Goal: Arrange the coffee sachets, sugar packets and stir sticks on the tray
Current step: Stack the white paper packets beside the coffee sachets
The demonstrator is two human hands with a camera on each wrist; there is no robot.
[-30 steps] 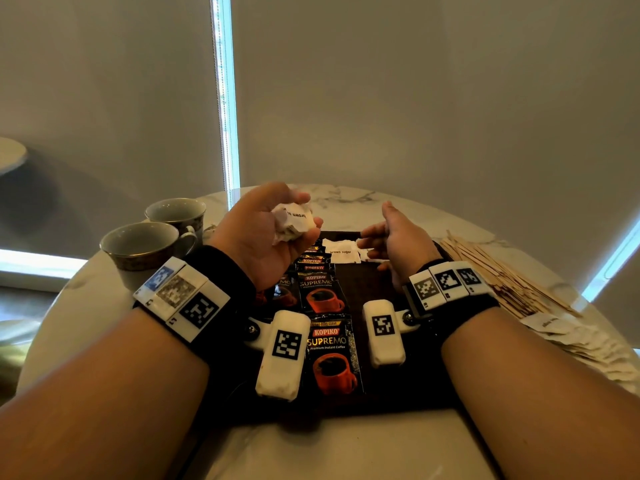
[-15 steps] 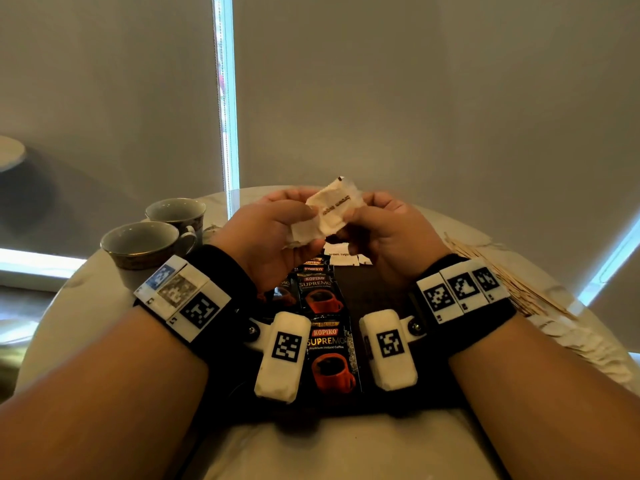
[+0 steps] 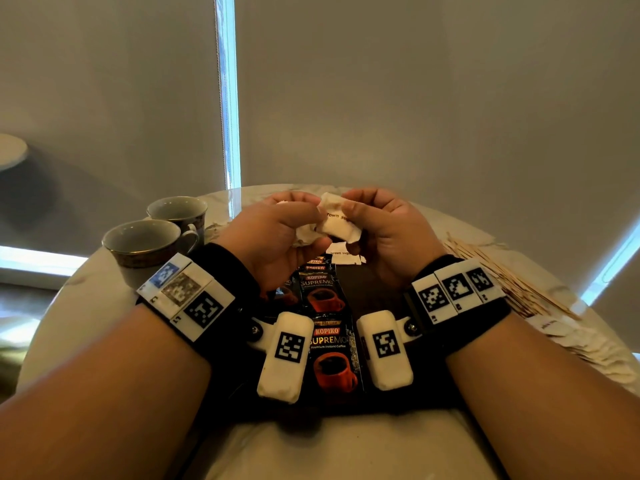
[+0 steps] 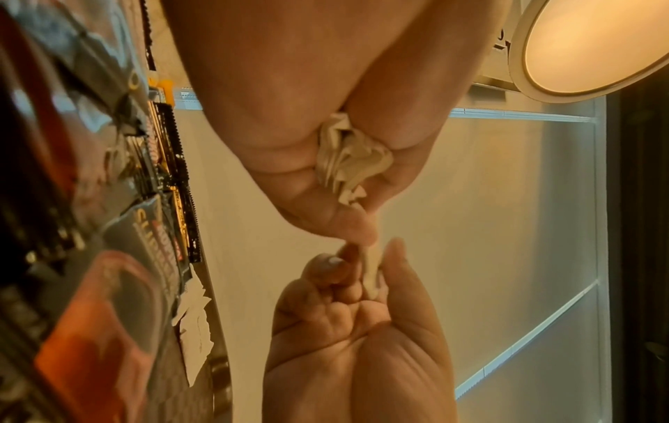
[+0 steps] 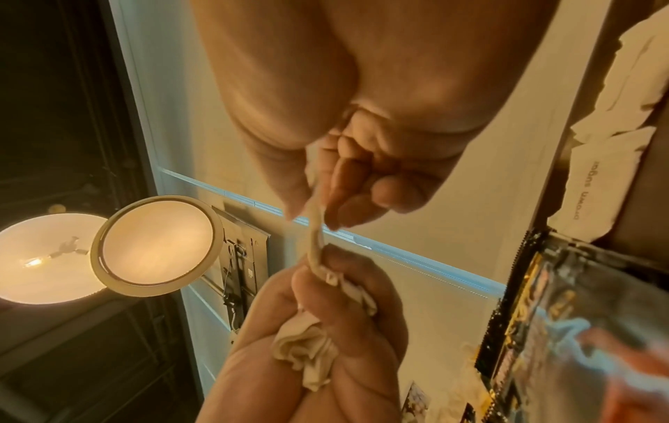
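Both hands were up over the dark tray (image 3: 377, 289), meeting in the middle. The right hand (image 3: 391, 233) had one brown sugar packet (image 3: 337, 225) pinched between thumb and fingers, other fingers curled in. The left hand (image 3: 273, 237) was closed round a scrunched bunch of sugar packets (image 4: 347, 160) in its palm, and its thumb and fingertip were also nipping the near edge of that same single packet, so the packet stretched between the two hands.

Right under the hands, a row of Kopiko coffee sachets (image 3: 330, 344) lay overlapping down the tray toward the person's body. A couple more white packets (image 3: 343, 256) sat flat on the tray just below the right hand's fingers.

Off to the right of the right wrist there was a loose spread of wooden stir sticks (image 3: 498, 271) on the marble table (image 3: 329, 445), with more packets (image 3: 571, 341) piled beside them. To the left of the left wrist, two cups (image 3: 145, 247) stood side by side.
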